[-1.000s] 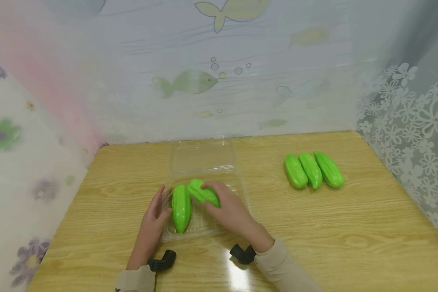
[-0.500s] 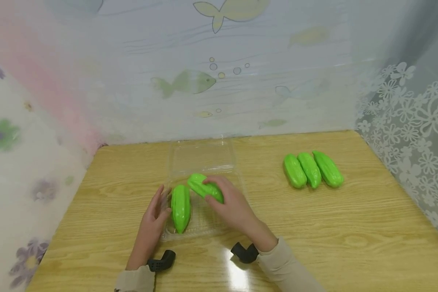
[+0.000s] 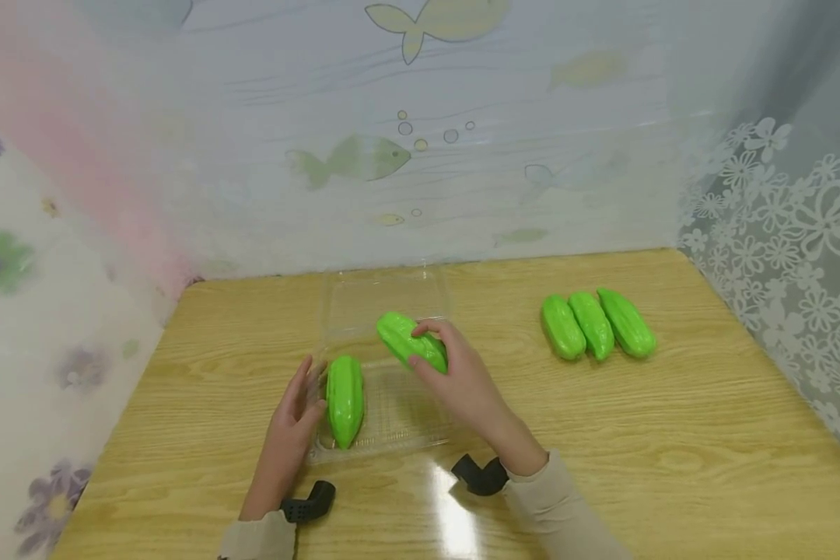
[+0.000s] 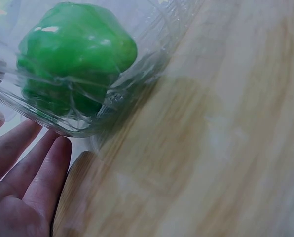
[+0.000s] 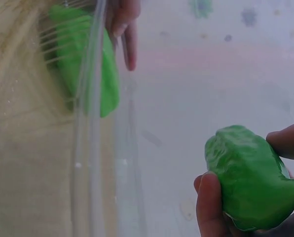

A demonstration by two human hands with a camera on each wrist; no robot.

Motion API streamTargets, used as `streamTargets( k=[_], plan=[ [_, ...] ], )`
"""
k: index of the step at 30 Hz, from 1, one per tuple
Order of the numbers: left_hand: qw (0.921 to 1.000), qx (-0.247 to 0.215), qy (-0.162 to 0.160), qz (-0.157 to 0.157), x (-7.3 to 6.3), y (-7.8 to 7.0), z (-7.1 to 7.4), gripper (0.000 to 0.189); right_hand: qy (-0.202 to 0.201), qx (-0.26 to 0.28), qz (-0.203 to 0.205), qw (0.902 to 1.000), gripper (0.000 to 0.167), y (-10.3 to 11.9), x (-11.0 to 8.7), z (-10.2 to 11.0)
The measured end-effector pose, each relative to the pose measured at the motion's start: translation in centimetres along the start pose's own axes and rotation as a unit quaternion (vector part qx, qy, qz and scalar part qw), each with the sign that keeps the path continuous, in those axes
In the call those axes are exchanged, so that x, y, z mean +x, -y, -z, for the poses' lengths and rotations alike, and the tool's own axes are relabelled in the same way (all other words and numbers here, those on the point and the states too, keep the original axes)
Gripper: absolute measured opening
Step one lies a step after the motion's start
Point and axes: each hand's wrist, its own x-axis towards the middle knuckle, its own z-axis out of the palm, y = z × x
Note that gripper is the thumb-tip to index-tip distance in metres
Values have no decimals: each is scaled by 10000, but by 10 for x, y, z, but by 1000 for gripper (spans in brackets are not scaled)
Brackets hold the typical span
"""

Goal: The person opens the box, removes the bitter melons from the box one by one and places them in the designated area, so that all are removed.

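Note:
A clear plastic clamshell box [image 3: 406,404] lies on the table, its lid [image 3: 385,299] folded open toward the wall. One glossy green ridged toy vegetable [image 3: 345,400] lies lengthwise at the left inside it. Above the box's far part, my right hand [image 3: 462,381] grips a second green toy vegetable [image 3: 400,336], tilted, between thumb and fingers. The right wrist view shows that held vegetable [image 5: 250,177] clear of the box wall. At the box's left side rests my left hand [image 3: 290,428], fingers extended. In the left wrist view its fingertips [image 4: 58,150] are right at the box's lower edge.
Three more green toy vegetables [image 3: 593,325] lie side by side at the back right of the wooden table [image 3: 644,443]. A wall with fish drawings [image 3: 364,155] stands behind the table. Black devices [image 3: 481,474] are worn on both wrists.
My right hand has lifted the gripped toy vegetable from beside the other one, moving it up and to the right. The left hand and the vegetable beside it stay in place.

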Motion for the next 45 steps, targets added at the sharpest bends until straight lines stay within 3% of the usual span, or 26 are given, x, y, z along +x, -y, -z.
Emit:
streamTargets(
  k=[8, 16, 26, 36, 45],
  plan=[
    [9999, 118, 58, -65, -1, -1, 3, 62, -123, 416, -121, 9990, 29, 2, 3, 15],
    [9999, -9, 72, -98, -2, -3, 3, 62, -139, 537, 138, 9984, 33, -6, 8, 28],
    [9996, -205, 116, -127, -8, -25, -1, 62, -411, 311, -90, 9986, 39, -12, 8, 39],
    [9998, 24, 131, -130, -2, -2, 2, 62, -551, -32, -464, 9974, 53, -23, 13, 49],
    [9998, -71, 119, -149, -1, 0, 0, 62, -755, -85, -542, 9956, 52, -36, 18, 57]
  ],
)
